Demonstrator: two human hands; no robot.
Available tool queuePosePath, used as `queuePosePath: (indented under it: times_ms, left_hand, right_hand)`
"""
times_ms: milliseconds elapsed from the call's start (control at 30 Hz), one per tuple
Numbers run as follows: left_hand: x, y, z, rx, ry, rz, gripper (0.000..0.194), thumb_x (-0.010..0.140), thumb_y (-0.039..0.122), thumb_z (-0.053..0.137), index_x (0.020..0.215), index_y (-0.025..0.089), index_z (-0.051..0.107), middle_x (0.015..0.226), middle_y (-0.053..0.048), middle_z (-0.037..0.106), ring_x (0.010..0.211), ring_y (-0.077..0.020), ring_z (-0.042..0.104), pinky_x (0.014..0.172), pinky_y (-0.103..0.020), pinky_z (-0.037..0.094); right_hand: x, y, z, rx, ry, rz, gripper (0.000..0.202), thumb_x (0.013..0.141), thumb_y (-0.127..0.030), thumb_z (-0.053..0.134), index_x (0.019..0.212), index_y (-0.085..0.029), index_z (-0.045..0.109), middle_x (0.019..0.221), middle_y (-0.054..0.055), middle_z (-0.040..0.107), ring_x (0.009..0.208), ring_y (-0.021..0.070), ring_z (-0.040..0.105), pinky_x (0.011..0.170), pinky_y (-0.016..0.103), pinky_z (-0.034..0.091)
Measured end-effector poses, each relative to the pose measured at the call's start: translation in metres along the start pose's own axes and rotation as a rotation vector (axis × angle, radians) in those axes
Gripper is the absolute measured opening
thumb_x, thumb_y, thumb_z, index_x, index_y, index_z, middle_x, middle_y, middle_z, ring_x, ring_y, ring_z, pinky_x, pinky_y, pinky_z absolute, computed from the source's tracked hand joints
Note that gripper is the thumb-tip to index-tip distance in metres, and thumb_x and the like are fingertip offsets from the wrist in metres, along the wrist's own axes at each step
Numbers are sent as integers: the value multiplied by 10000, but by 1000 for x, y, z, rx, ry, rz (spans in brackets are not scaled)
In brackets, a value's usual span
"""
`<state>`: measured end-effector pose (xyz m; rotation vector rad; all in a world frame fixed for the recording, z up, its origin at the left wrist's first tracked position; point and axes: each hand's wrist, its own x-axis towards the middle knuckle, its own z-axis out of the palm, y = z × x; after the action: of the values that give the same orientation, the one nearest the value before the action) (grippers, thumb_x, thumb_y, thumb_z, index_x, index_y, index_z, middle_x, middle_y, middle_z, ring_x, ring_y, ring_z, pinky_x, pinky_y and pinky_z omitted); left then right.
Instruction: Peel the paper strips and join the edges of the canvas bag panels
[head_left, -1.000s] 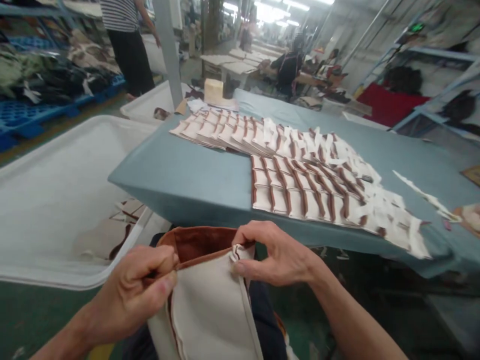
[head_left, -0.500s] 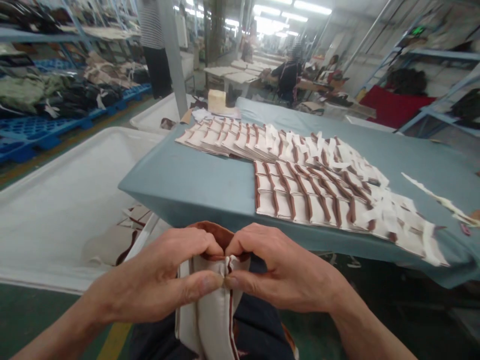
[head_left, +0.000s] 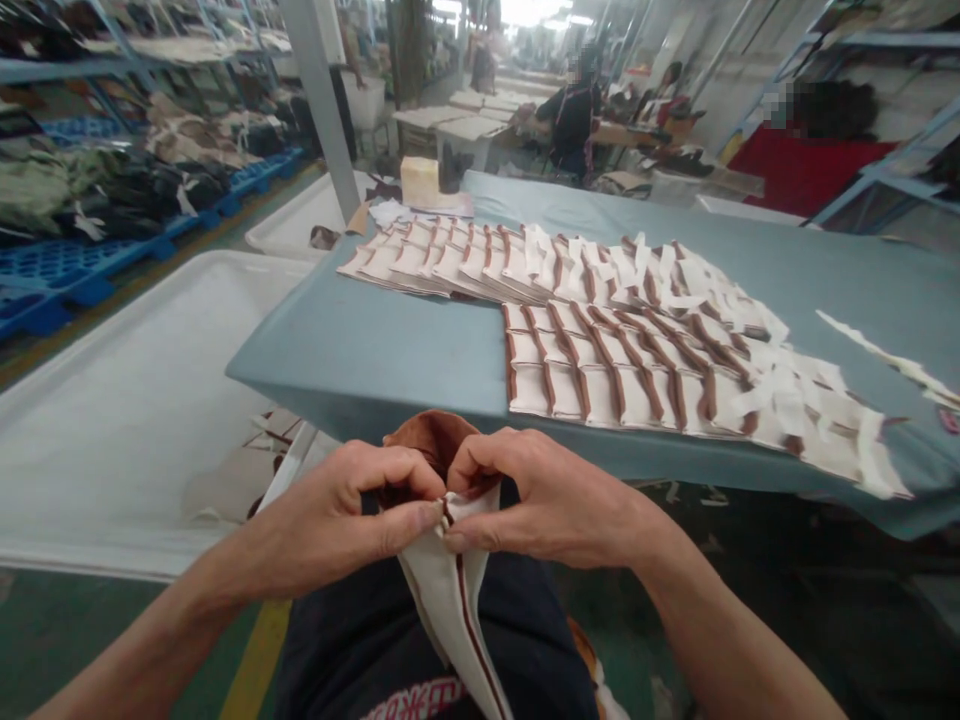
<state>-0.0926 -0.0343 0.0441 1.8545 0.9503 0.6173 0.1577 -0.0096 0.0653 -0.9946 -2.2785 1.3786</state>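
Note:
Between my hands hangs a cream fabric piece (head_left: 442,580) with a brown lining and a dark brown edge line down its length. My left hand (head_left: 375,500) pinches its upper edge between thumb and forefinger. Right beside it, my right hand (head_left: 517,495) pinches the same edge, the fingertips of both nearly touching. Brown lining (head_left: 435,435) shows in the opening behind my fingers. The lower end of the piece drapes over my dark apron (head_left: 367,650). Exactly what lies under the fingertips is hidden.
Ahead stands a table with a blue-green cover (head_left: 360,350). On it lie overlapping rows of cream pieces with brown edges (head_left: 592,365), some with white strips. A white bin (head_left: 135,400) holding similar pieces is at left. A person (head_left: 574,115) sits farther back.
Both hands have risen slightly, still pinching the fabric's edge. The hanging part has swung and narrowed, uncovering more of my apron. The view has tilted down a little.

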Motion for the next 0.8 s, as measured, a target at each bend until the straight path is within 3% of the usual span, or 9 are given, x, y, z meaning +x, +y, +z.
queuePosePath:
  times_ms: [233,367,500,667,800]
  left_hand:
    - [0,9,10,-46,42,-61,213,950,257,650,806,212,801,718,61,762,639,-86,666,617,-133,476]
    - [-1,11,9,-1,33,-95,218,935,233,625,792,211,787,701,66,736,641,-91,651,622,-149,469]
    - [-3,11,5,16,27,-119,198,911,245,602,821,211,775,737,63,725,687,-104,644,664,-168,472]
    - [-2,11,7,-14,-5,-239,256,931,380,669,759,196,719,695,56,650,645,-114,566,604,-194,428]
    - [-2,10,4,3,-56,-245,316,990,416,620,799,195,741,700,49,642,646,-121,556,592,-205,412]
  right_hand:
    - [3,25,11,350,-72,-101,434,998,-579,805,895,-180,668,799,-37,651,717,118,547,678,246,434]
    - [0,23,17,314,9,-139,304,1044,-416,718,852,-190,653,771,-25,666,701,119,547,676,245,432]
    - [-3,19,23,200,110,-169,178,998,-239,646,826,-196,645,774,-24,690,693,111,565,676,237,427]
    - [-4,19,27,78,214,-221,159,980,-191,659,822,-200,646,785,-25,704,714,114,582,718,243,430]
    - [-2,22,26,53,211,-214,156,990,-195,657,834,-197,661,803,-21,717,735,117,600,736,245,433]
